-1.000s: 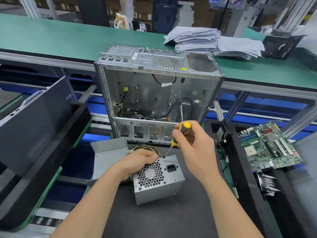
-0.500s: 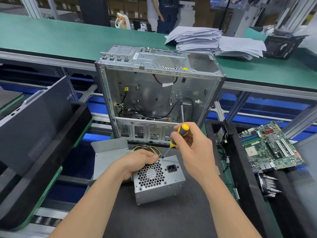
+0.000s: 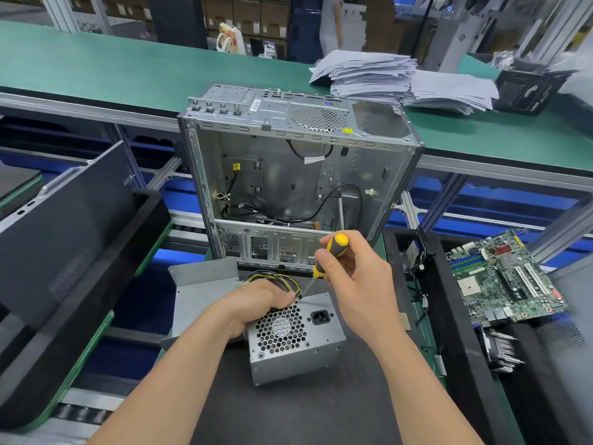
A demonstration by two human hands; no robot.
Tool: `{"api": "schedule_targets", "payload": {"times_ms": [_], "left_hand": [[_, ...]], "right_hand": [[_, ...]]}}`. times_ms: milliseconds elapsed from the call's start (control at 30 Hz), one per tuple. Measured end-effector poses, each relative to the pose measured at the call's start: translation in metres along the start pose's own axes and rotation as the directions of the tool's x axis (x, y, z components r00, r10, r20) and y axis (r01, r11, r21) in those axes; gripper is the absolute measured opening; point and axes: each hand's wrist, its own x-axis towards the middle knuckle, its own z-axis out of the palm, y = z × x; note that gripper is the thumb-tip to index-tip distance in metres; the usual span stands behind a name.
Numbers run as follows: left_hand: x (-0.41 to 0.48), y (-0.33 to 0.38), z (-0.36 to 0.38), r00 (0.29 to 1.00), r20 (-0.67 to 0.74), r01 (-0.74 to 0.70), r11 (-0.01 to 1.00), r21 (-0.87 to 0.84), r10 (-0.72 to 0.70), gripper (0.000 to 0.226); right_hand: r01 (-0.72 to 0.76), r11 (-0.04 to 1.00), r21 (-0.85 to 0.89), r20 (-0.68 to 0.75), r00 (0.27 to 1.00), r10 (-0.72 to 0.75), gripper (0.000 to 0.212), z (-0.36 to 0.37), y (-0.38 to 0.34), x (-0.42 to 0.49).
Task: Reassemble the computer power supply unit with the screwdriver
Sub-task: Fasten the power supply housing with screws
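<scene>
PSU (image 3: 296, 345) sits on the black mat (image 3: 288, 412) in front of the open case (image 3: 288, 175), fan grille facing us. Our left hand (image 3: 256, 300) is curled over its top left edge, gripping the housing right by the yellow-black wire bundle (image 3: 276, 279). Our right hand (image 3: 356, 284) is clamped round the screwdriver (image 3: 335, 247) handle. The tip is down at the top edge of the fan face, just beside the left fingertips. The screw itself is too small to make out.

We read this as driving a housing screw near that top edge. To do it well:
- The shaft leans now, so we line it up with the screw axis before applying torque.
- We push down first, then twist from the fingers.
- Left hand presses the box into the mat so it can't skate.
- We route the wires clear of the seam.
- We stop at snug, since thin sheet metal likely strips.
- A slip lands on the left fingertips.
</scene>
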Motion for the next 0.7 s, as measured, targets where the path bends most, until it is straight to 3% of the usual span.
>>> {"api": "schedule_targets", "payload": {"times_ms": [267,533,700], "left_hand": [[0.003,-0.0007,0.0001,1.0,-0.016,0.01,1.0,-0.002,-0.01,0.024],[0.0063,-0.0049,-0.0007,1.0,-0.014,0.005,1.0,-0.003,-0.005,0.038],[0.0054,-0.0059,-0.0018,1.0,-0.002,-0.003,1.0,-0.019,0.003,0.029]], "right_hand": [[0.004,1.0,-0.006,0.022,1.0,-0.004,0.013,0.0023,0.0014,0.0002],[-0.008,0.999,-0.035,0.052,0.999,0.01,0.008,0.0041,0.0008,0.0005],[0.028,0.997,-0.071,0.16,0.987,-0.016,0.015,0.0016,-0.0045,0.0039]]}}
